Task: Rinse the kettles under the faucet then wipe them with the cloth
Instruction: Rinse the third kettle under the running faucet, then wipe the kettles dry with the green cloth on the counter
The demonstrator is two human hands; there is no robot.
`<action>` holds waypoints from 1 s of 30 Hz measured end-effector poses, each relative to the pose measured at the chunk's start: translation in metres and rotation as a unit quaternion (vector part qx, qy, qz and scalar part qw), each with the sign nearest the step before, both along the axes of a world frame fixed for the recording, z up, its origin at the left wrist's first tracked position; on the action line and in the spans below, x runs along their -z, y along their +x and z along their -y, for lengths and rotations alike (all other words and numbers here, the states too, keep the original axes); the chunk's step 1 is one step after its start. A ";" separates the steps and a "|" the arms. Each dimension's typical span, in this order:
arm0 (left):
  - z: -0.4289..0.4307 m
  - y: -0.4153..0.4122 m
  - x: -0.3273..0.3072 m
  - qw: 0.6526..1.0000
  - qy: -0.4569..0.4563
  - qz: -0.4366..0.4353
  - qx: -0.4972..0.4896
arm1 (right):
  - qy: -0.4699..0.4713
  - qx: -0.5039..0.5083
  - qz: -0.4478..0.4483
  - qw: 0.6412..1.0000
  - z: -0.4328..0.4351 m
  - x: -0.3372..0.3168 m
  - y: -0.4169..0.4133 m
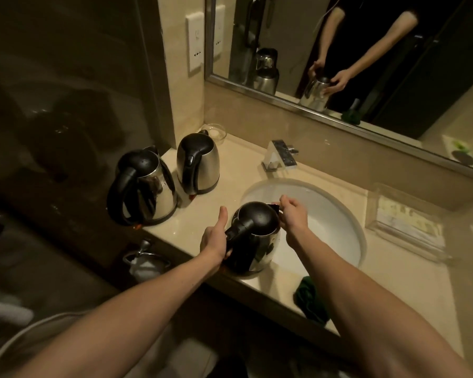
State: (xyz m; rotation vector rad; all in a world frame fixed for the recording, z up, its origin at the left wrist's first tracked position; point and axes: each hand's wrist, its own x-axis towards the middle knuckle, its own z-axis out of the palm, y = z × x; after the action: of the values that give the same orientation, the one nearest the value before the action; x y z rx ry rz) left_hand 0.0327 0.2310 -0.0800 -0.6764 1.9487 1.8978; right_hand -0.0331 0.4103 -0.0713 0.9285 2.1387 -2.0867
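Observation:
A steel kettle (260, 241) with a black lid and handle stands upright at the near left rim of the white sink (336, 214). My left hand (216, 236) grips its black handle, thumb up. My right hand (294, 215) holds the kettle's spout side near the lid's edge. Two more steel kettles stand on the counter to the left: a big one (145, 186) near the edge and another (198, 163) behind it. A dark green cloth (310, 300) lies bunched on the counter's front edge under my right forearm. The chrome faucet (280, 155) stands behind the sink, no water visibly running.
A mirror (366, 58) on the wall reflects my arms and the kettle. A clear tray (404, 219) with packets sits right of the sink. A small glass dish (217, 132) is in the back corner. A wall socket (195, 42) is above the kettles.

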 end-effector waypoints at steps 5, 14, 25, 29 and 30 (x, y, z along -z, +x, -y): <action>-0.002 0.018 0.011 1.000 -0.018 0.003 0.022 | -0.002 0.013 0.002 1.000 0.000 0.006 0.018; 0.001 0.020 0.010 0.997 -0.039 -0.016 0.063 | -0.017 0.034 -0.013 0.999 0.000 0.007 0.030; 0.004 0.021 0.008 0.992 -0.038 -0.062 0.099 | 0.253 0.037 0.155 0.954 -0.051 0.035 0.120; 0.005 0.020 0.007 0.993 -0.033 -0.054 0.098 | 0.248 0.032 0.193 0.949 -0.055 0.044 0.136; 0.005 0.020 0.007 0.993 -0.031 -0.053 0.098 | 0.251 0.027 0.207 0.945 -0.053 0.046 0.136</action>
State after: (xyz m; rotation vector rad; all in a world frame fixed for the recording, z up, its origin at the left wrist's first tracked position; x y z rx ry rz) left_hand 0.0531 0.2257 -0.0872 -0.3909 2.0625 1.7946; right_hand 0.1030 0.4636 -0.1169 1.3306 2.4424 -1.2063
